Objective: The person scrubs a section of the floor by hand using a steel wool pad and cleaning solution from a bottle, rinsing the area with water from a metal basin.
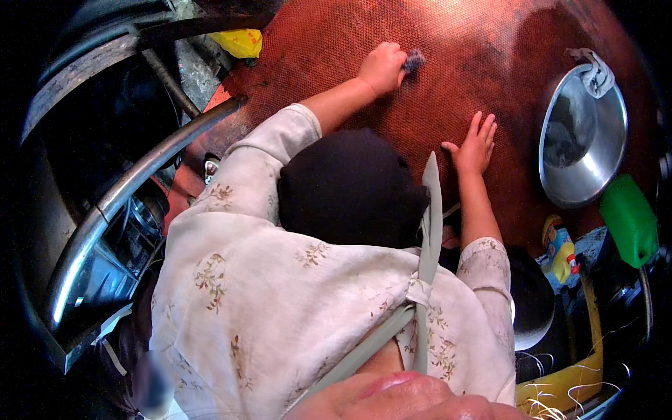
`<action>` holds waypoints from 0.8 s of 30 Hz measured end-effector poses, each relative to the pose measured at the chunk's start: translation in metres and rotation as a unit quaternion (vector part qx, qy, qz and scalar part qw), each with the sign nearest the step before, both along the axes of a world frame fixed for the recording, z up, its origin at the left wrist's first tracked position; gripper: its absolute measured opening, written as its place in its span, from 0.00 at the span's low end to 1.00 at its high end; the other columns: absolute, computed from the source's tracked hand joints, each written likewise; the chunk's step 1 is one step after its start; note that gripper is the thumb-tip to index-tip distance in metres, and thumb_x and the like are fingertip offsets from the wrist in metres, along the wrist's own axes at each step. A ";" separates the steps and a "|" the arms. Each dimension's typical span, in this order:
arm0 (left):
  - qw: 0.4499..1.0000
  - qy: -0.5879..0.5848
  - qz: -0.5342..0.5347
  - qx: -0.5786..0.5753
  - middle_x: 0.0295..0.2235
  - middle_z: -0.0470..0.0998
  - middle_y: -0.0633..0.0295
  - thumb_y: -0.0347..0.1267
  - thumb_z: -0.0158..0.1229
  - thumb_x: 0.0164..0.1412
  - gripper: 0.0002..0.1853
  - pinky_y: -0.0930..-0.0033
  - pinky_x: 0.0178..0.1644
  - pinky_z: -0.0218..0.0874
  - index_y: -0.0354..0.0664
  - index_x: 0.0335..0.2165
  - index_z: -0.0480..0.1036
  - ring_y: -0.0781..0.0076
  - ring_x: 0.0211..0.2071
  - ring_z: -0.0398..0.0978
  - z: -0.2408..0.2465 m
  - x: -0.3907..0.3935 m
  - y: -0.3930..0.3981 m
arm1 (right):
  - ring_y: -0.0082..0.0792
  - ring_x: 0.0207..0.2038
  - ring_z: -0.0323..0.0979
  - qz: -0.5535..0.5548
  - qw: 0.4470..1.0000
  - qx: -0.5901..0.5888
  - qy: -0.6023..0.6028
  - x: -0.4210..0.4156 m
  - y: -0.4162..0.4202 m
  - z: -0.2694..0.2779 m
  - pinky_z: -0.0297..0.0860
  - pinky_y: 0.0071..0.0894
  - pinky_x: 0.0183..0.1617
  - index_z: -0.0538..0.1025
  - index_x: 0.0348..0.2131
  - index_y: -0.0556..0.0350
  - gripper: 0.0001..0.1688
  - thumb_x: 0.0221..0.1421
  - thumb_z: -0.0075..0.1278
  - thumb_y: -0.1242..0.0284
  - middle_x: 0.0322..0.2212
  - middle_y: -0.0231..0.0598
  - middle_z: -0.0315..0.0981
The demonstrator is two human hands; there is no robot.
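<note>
My left hand [384, 67] grips a dark grey scouring pad [413, 61], pressed to a reddish-brown textured mat [336, 63]. The fingers are curled around the pad, so only its outer end shows. Lower and to the right, my right hand [472, 147] rests palm down on the same mat. Its fingers are spread and it holds nothing. Some dark patches and a bright glare mark the mat's surface near the top. My dark-clad knee [354, 186] lies between my two forearms.
At the right stands a steel basin [551, 142] with a grey cloth [598, 76] over its rim. Below it are a green plastic jug [627, 220] and a bottle with a red cap [562, 252]. A curved metal tube [152, 163] and a yellow plastic bag [241, 43] are at left.
</note>
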State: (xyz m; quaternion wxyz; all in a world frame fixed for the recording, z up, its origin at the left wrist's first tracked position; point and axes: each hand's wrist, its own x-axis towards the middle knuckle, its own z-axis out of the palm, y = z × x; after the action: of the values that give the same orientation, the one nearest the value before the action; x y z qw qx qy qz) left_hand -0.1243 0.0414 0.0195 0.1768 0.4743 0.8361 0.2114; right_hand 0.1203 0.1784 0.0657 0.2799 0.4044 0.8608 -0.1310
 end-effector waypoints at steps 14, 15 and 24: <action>0.975 0.112 0.193 0.015 0.33 0.73 0.46 0.33 0.63 0.50 0.09 0.49 0.44 0.63 0.39 0.27 0.74 0.46 0.38 0.70 -0.017 -0.119 0.066 | 0.47 0.70 0.36 0.010 1.000 0.019 0.002 0.001 0.000 -0.001 0.51 0.53 0.67 0.48 0.67 0.44 0.68 0.35 0.69 0.52 0.69 0.43 0.30; 0.973 0.147 0.179 0.004 0.34 0.73 0.46 0.32 0.62 0.51 0.08 0.49 0.44 0.63 0.38 0.27 0.74 0.46 0.38 0.70 -0.025 -0.108 0.065 | 0.46 0.70 0.35 0.012 1.000 0.023 0.001 0.002 -0.003 -0.003 0.52 0.53 0.67 0.47 0.67 0.43 0.69 0.35 0.70 0.53 0.69 0.42 0.30; 1.000 -0.006 -0.002 0.009 0.35 0.71 0.54 0.30 0.64 0.46 0.11 0.55 0.47 0.66 0.40 0.31 0.74 0.52 0.41 0.70 0.001 -0.008 0.033 | 0.47 0.70 0.34 -0.005 1.000 0.005 0.007 0.003 0.000 -0.002 0.49 0.53 0.68 0.48 0.67 0.43 0.68 0.35 0.70 0.54 0.69 0.42 0.31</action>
State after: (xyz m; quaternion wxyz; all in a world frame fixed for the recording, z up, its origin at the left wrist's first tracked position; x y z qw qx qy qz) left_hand -0.1322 0.0746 0.0204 0.1778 0.4767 0.8319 0.2214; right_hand 0.1236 0.1782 0.0640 0.2716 0.4090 0.8612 -0.1311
